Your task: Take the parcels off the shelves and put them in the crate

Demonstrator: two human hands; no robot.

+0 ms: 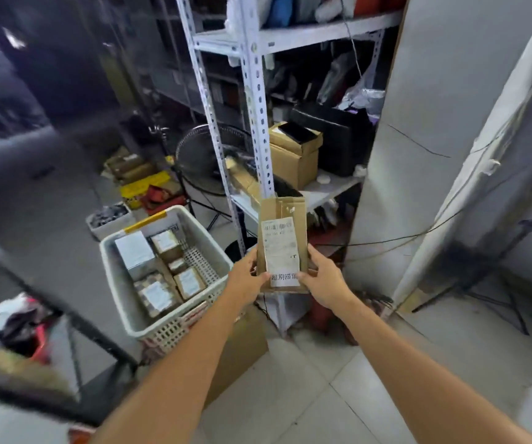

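- Dark rack frame (50, 293): far left; its slanting bar runs close along the crate's left side, so approach from that flank looks cramped.
- Crate (114, 280): pale and perforated, open-topped, raised on a cardboard box (242, 344), probably to shorten the reach down. It sits below and left of the hands.
- Packed parcels (158, 267): several lie flat, label up, filling the crate's left and middle. A strip of bare perforated floor along the right wall is judged the free room.
- Left hand (247, 277): grips the held parcel's lower left edge, thumb on the front, fingers curled behind.
- Held parcel (282, 245): flat and brown, upright in the air, label facing the wearer, likely for reading. It is just right of the crate's rim and not yet in the crate.
- Right hand (322, 280): clasps the lower right edge likewise.
- Shelf post (259, 107): directly behind the parcel. The way leftward to the crate appears open.
- Grey pillar (418, 123): closes the right side.
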